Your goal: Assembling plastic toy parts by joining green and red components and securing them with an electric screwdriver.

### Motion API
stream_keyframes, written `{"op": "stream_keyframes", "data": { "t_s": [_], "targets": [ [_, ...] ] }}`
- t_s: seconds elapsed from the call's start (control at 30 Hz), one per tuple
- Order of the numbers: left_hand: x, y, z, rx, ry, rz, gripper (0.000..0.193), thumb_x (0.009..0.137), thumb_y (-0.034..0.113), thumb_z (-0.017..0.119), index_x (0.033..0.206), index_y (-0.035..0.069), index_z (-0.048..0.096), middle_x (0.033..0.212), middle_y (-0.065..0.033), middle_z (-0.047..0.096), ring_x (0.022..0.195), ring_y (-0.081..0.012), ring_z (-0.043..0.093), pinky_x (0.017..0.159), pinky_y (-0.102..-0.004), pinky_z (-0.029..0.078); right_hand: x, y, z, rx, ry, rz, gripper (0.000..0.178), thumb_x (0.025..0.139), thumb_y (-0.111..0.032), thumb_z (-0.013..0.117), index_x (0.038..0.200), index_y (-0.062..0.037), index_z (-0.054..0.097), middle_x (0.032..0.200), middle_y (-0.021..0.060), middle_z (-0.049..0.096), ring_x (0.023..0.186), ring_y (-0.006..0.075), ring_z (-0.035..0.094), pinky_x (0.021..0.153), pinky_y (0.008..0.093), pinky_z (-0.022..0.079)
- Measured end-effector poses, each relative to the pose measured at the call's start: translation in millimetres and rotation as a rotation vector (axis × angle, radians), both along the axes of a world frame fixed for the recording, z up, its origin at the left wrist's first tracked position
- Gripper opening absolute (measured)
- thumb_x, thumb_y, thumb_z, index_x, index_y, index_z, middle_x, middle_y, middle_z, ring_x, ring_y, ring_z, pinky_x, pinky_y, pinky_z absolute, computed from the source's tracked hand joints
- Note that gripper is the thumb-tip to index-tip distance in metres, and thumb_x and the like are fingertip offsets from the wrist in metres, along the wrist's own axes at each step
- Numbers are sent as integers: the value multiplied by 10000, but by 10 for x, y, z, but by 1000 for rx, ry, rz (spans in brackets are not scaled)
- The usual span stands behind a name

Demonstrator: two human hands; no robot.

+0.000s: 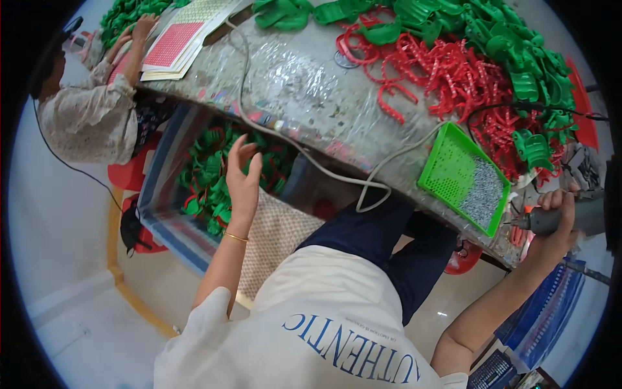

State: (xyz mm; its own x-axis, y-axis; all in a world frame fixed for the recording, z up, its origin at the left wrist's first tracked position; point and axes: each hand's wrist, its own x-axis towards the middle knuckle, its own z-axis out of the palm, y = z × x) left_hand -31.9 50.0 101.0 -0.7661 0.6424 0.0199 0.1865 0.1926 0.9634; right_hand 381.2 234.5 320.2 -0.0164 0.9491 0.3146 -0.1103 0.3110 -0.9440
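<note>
My left hand is raised over a large striped bag of green moulded pieces with red straps among them. Its fingers are apart and hold nothing. On the far right my right hand grips a grey power screwdriver, its thin bit pointing left toward a green perforated tray. Small silvery metal pieces, too small to tell apart, fill the tray's right half. Red studded straps lie in a tangled heap on the table, beside piled green clog-like plastic pieces.
A pale cable runs across the plastic-covered table and hangs in a loop over its front edge. A black cord crosses the heap at right. Another person works at far left, near printed sheets. Red stools stand below.
</note>
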Motion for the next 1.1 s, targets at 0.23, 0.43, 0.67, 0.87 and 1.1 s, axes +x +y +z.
{"op": "stream_keyframes", "data": {
  "t_s": [0.23, 0.43, 0.67, 0.87, 1.1],
  "targets": [
    [230, 1985, 702, 342, 443, -421, 445, 807, 167, 670, 1220, 55, 548, 1017, -147, 595, 967, -278, 570, 848, -350, 464, -96, 23, 14, 75, -194, -162, 361, 901, -183, 592, 1167, 45, 504, 1051, 125, 579, 951, 192, 560, 846, 323, 454],
    [25, 3062, 361, 188, 690, -490, 319, 779, 174, 667, 1079, 82, 608, 930, -215, 563, 913, -366, 547, 802, -423, 461, -113, -156, -104, 308, -477, -546, 348, 911, -151, 563, 1184, 58, 506, 1161, 139, 562, 1096, 212, 538, 967, 351, 418],
    [161, 2417, 419, 149, 674, -556, 157, 795, 165, 664, 873, 32, 635, 887, -163, 562, 825, -340, 558, 731, -408, 456, -89, -321, -414, 229, -469, -468, 237, 899, -100, 563, 1099, 28, 569, 1099, 109, 600, 1009, 177, 573, 927, 320, 435],
    [421, 1675, 558, 274, 279, -444, 131, 775, 93, 699, 855, -2, 654, 859, -97, 568, 751, -192, 572, 656, -296, 466, -845, -221, -788, -32, -533, 93, 311, 857, -87, 621, 1150, -14, 550, 1028, 104, 618, 904, 147, 596, 829, 285, 468],
    [1011, 1077, 641, 334, 226, -560, 131, 754, 34, 707, 873, 12, 656, 998, -86, 575, 825, -145, 559, 694, -278, 464, -1488, -84, -933, -214, -418, 356, 447, 878, -109, 621, 1288, -23, 466, 1059, 93, 619, 925, 126, 591, 776, 247, 458]
  ]
}}
